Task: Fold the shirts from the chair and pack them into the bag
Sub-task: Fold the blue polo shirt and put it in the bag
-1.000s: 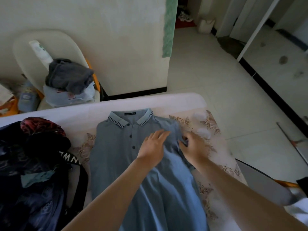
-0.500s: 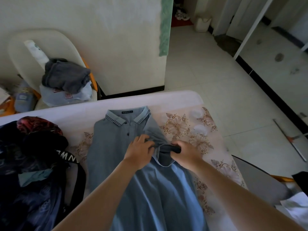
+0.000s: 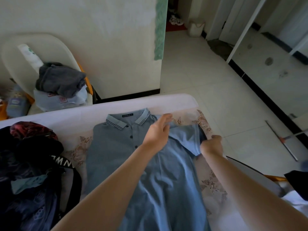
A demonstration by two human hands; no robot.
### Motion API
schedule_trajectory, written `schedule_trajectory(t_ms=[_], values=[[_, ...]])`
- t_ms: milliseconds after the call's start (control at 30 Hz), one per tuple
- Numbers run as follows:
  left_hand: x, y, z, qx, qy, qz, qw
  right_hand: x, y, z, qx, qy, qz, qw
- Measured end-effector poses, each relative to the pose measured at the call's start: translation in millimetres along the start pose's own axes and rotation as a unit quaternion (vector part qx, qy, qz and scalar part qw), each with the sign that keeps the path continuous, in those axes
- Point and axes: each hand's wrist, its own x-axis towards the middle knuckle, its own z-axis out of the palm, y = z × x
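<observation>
A blue-grey polo shirt (image 3: 115, 147) with a striped collar lies face up on the bed (image 3: 133, 104), collar away from me. My left hand (image 3: 157, 130) rests with straight fingers on the shirt's right shoulder. My right hand (image 3: 211, 145) pinches the cuff of the right sleeve, which is spread out to the right over the flowered sheet. A dark bag (image 3: 30, 172) stuffed with clothes sits on the bed at the left. A cream chair (image 3: 21, 64) behind the bed holds a dark grey garment (image 3: 60, 79) on a white bundle.
A wall corner with a green strip (image 3: 160, 29) stands behind the bed. Tiled floor (image 3: 200, 77) opens to the right, with a long-handled tool (image 3: 283, 144) lying on it. A dark object (image 3: 296, 182) shows at the lower right edge.
The right sleeve, folded in over the chest half a second ago, has been pulled back out to the right by my right hand. My left hand moved up to the shoulder and opened.
</observation>
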Motion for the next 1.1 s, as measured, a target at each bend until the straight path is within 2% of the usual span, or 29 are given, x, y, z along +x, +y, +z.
schedule_trajectory(t_ms=[33, 67, 100, 167, 200, 267, 300, 333, 367, 467, 567, 633, 700, 800, 867, 967, 1033, 1100], values=[[-2.4, -11.3, 1.9, 0.034, 0.0, -0.003, 0.999, 1.8, 5.1, 1.0, -0.043, 0.013, 0.0, 0.999], [-5.9, -25.4, 4.1, 0.087, 0.004, -0.001, 0.996, -0.1, 9.8, 3.7, -0.094, 0.037, -0.042, 0.994], [-10.1, -40.9, 6.8, 0.157, 0.005, 0.004, 0.988, -5.1, 13.7, 7.8, -0.128, 0.072, -0.118, 0.982], [-20.0, -72.6, 12.4, 0.311, -0.005, 0.004, 0.951, -19.8, 18.2, 21.2, -0.156, 0.113, -0.315, 0.93], [-25.6, -84.8, 14.4, 0.36, -0.025, -0.014, 0.932, -27.1, 19.0, 28.7, -0.174, 0.08, -0.396, 0.898], [-36.2, -103.7, 17.3, 0.403, -0.094, -0.052, 0.909, -37.7, 23.6, 47.1, -0.252, -0.09, -0.494, 0.828], [-40.7, -110.0, 18.4, 0.405, -0.125, -0.053, 0.904, -41.4, 26.7, 54.8, -0.311, -0.177, -0.498, 0.79], [-43.6, -115.0, 19.0, 0.399, -0.14, -0.044, 0.905, -40.8, 29.6, 60.4, -0.361, -0.231, -0.484, 0.763], [-45.7, -117.2, 17.4, 0.381, -0.14, -0.03, 0.913, -35.8, 31.2, 63.0, -0.397, -0.249, -0.462, 0.753], [-50.2, -124.6, -0.7, 0.286, -0.059, 0.004, 0.956, -16.0, 31.9, 58.7, -0.466, -0.217, -0.421, 0.748], [-59.5, -137.8, -30.3, 0.323, 0.067, 0.012, 0.944, -14.9, 21.4, 56.5, -0.513, -0.16, -0.402, 0.741], [-66.9, -144.0, -49.9, 0.349, 0.13, -0.053, 0.926, -30.0, 8.2, 68.3, -0.527, -0.098, -0.415, 0.735], [-75.2, -148.5, -66.5, 0.342, 0.189, -0.14, 0.91, -51.0, -3.5, 86.5, -0.502, -0.087, -0.453, 0.732], [-84.9, -162.1, -87.8, 0.27, 0.226, -0.255, 0.9, -87.9, -12.0, 118.7, -0.409, -0.159, -0.556, 0.706], [-90.6, -172.6, -98.4, 0.2, 0.208, -0.285, 0.914, -114.5, -18.2, 140.9, -0.361, -0.203, -0.609, 0.677], [-95.4, -169.3, -109.3, 0.112, 0.198, -0.233, 0.945, -146.3, -38.8, 163.3, -0.34, -0.241, -0.634, 0.651], [-98.0, -159.6, -109.6, 0.142, 0.217, -0.139, 0.956, -156.5, -58.0, 170.4, -0.353, -0.229, -0.648, 0.635], [-101.0, -151.6, -102.5, 0.213, 0.189, -0.017, 0.958, -157.5, -76.5, 170.6, -0.363, -0.204, -0.67, 0.614]])
